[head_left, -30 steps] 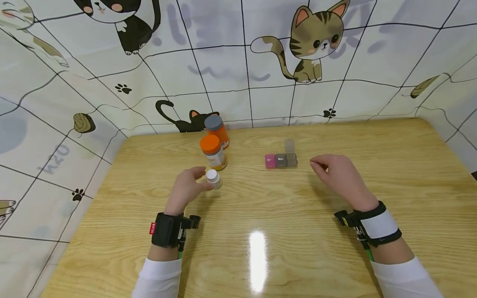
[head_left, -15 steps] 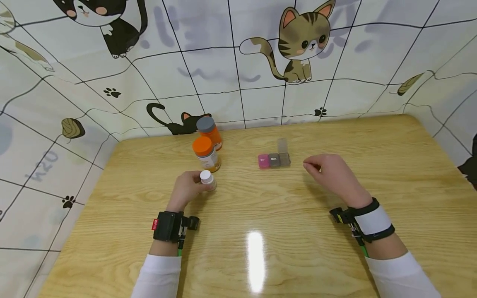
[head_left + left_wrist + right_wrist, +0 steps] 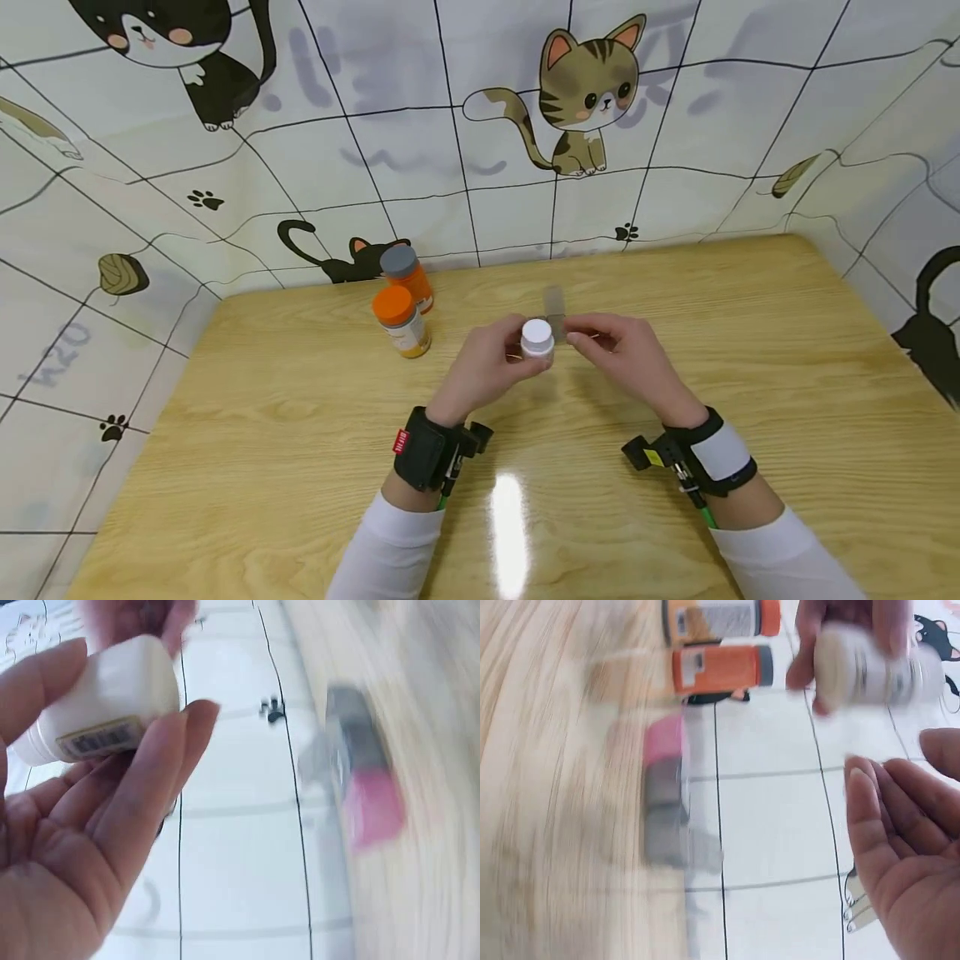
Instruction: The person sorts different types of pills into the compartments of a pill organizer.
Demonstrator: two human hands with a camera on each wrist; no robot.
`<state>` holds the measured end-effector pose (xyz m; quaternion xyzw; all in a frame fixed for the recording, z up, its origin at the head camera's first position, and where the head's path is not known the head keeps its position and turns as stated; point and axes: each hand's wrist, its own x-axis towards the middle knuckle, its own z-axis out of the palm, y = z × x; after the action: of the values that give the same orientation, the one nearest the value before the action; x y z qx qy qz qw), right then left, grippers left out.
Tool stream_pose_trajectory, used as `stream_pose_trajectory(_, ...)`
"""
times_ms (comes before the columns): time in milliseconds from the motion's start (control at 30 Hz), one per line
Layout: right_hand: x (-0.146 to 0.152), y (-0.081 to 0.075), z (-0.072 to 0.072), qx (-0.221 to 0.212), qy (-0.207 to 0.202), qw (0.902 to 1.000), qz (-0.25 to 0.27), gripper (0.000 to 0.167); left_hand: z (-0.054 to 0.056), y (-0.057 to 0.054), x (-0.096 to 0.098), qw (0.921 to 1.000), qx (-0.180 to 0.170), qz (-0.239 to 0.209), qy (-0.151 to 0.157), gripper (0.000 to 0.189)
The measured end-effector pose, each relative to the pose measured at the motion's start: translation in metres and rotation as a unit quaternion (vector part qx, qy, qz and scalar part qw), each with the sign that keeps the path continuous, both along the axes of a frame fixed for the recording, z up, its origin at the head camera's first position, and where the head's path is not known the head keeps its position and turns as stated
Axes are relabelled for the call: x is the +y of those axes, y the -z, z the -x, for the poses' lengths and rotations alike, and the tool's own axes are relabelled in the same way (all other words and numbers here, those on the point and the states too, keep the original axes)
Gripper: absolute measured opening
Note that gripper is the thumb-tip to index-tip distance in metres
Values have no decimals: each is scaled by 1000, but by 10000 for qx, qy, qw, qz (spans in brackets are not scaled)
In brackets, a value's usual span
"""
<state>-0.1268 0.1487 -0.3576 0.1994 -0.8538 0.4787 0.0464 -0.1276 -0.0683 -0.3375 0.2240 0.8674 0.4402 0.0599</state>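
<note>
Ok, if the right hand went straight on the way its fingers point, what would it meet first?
Probably the white bottle in the left hand; the pill box looks lower, though depth is unclear.

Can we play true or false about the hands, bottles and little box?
The left hand holds a small white plastic bottle. True.
That bottle's cap is off. False: its white cap is on.
The grey-lidded orange plastic bottle is behind the orange-lidded clear bottle. True.
A pink-and-grey plastic box is on the wooden table. True.
Its raised lid is at the pink end. False: the lid is at the grey end.
</note>
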Motion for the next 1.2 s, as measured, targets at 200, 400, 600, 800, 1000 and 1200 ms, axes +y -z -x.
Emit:
stream_pose_trajectory(200,-18,1,-5,49,-147,9962,852,25,-5,7,17,9989,396,-104,-220,27)
stream_pose_trajectory(400,-24,4,-7,147,-148,9963,832,31,-8,12,21,9929,1061,433,-327,15)
stream_pose_trajectory(600,-27,3,-6,56,27,9971,754,28,-8,19,22,9917,1196,276,-393,12)
stream_pose_trajectory(800,-18,1,-1,-72,-204,9974,693,28,-5,24,20,9944,965,-364,-238,19)
stream_pose_trajectory(1000,1,5,7,-550,-1435,9746,1627,29,-1,23,18,9959,238,-851,196,25)
stream_pose_trajectory(1200,1,5,4,-715,-1791,9574,2151,45,-2,22,20,9955,248,-907,147,24)
